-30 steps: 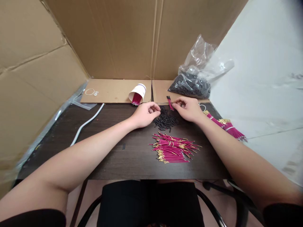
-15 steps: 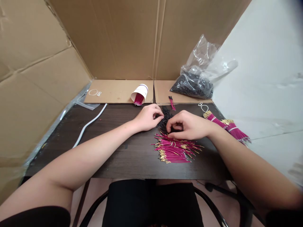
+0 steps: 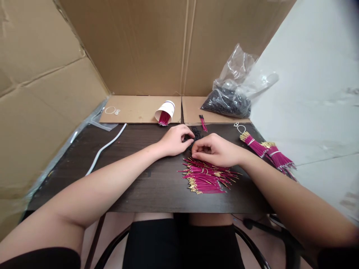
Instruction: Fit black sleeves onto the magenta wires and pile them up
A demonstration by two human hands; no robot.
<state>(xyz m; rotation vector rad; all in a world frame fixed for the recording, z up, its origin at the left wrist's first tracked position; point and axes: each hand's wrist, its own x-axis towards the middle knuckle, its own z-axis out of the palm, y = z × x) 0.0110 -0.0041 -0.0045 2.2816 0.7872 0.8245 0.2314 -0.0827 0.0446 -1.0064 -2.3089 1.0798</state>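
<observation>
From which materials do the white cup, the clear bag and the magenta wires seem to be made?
White cup: probably matt paper, from its dull, even wall; plastic is possible.
Clear bag: thin, glossy plastic film, shown by creases and bright reflections.
Magenta wires: likely coated in plastic, from their even colour; their shiny gold-coloured ends look metallic, exact metal unclear.

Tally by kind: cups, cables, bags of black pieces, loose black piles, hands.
White paper cup: 1
Thin white cable: 1
Clear plastic bag of black pieces: 1
Pile of loose black pieces: 1
Bare hands (left, right): 2
Total: 6
</observation>
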